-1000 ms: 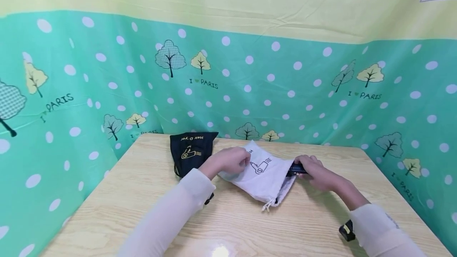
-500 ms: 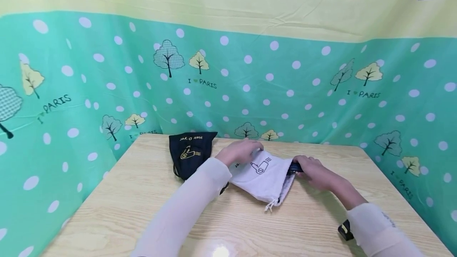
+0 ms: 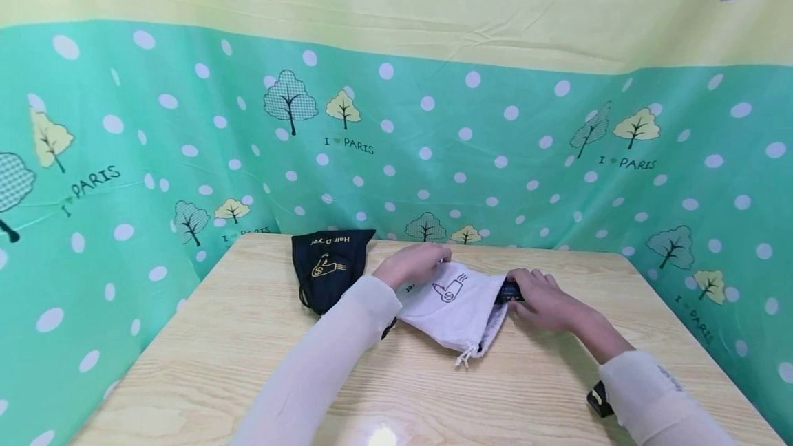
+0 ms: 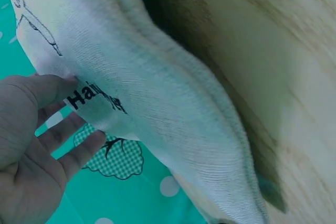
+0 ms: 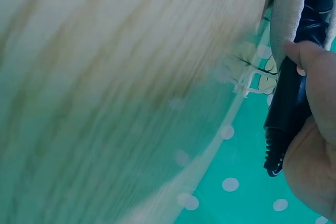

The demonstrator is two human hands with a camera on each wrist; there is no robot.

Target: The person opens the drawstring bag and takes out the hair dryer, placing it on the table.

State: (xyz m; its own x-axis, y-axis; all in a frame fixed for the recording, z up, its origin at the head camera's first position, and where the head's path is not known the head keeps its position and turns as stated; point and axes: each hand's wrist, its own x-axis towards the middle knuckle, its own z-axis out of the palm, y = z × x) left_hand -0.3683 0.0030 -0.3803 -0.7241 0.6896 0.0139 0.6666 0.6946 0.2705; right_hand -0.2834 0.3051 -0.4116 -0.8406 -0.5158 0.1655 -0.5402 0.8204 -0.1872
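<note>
A white drawstring bag [image 3: 440,319] lies on the table, printed with a hair dryer drawing; part of the word "Hair" shows in the left wrist view. My left hand [image 3: 414,264] pinches its far left edge, thumb [image 4: 60,86] on the printed face. At the bag's right-hand mouth, my right hand [image 3: 546,300] grips the black handle of a hair dryer [image 5: 287,98]. A ribbed cord sleeve ends the handle, and its other end disappears inside the bag, where the rest is hidden. White drawstrings [image 3: 466,355] hang from the mouth's near corner.
A black drawstring bag [image 3: 328,270] with a gold hair dryer print lies at the back left, beside my left forearm. The wooden table [image 3: 434,405] meets a green and yellow patterned curtain [image 3: 372,177] behind and at both sides.
My left hand has moved right and away from me over the white bag to its far edge. My right hand has stayed at the mouth, holding the handle.
</note>
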